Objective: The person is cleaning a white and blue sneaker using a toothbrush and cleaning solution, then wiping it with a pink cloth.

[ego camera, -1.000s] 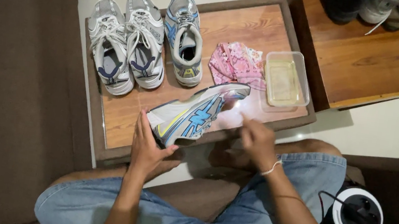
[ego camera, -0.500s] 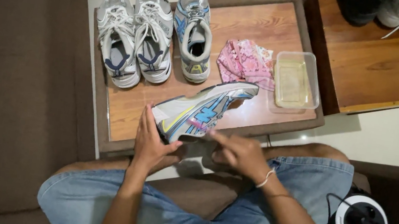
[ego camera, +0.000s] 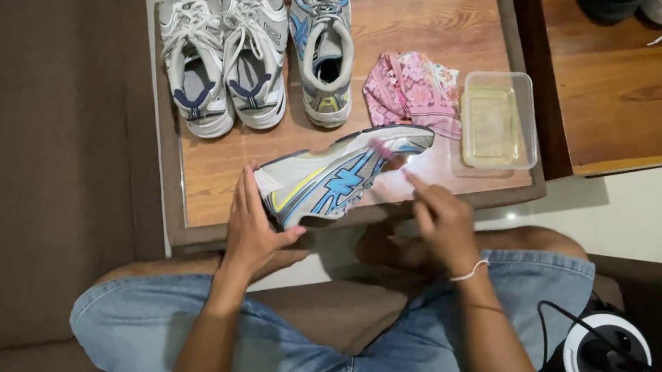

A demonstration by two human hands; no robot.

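A grey running shoe with blue and yellow trim (ego camera: 332, 182) lies on its side at the front edge of a low wooden table (ego camera: 425, 25). My left hand (ego camera: 254, 231) grips its heel end. To the right, my right hand (ego camera: 443, 225) pinches a thin brush (ego camera: 392, 158) whose pinkish, blurred tip touches the shoe's toe. I sit with my knees in blue denim shorts under both arms.
On the table stand a grey laced pair (ego camera: 223, 56), a single matching blue shoe (ego camera: 323, 36), a crumpled pink cloth (ego camera: 410, 93) and a clear plastic tub (ego camera: 498, 123). A second wooden table (ego camera: 651, 94) holds more shoes at right. A white cable reel (ego camera: 607, 358) sits by my right leg.
My right hand moved the brush from the shoe's toe down to its middle side, then back up to the toe. My left hand kept hold of the heel.
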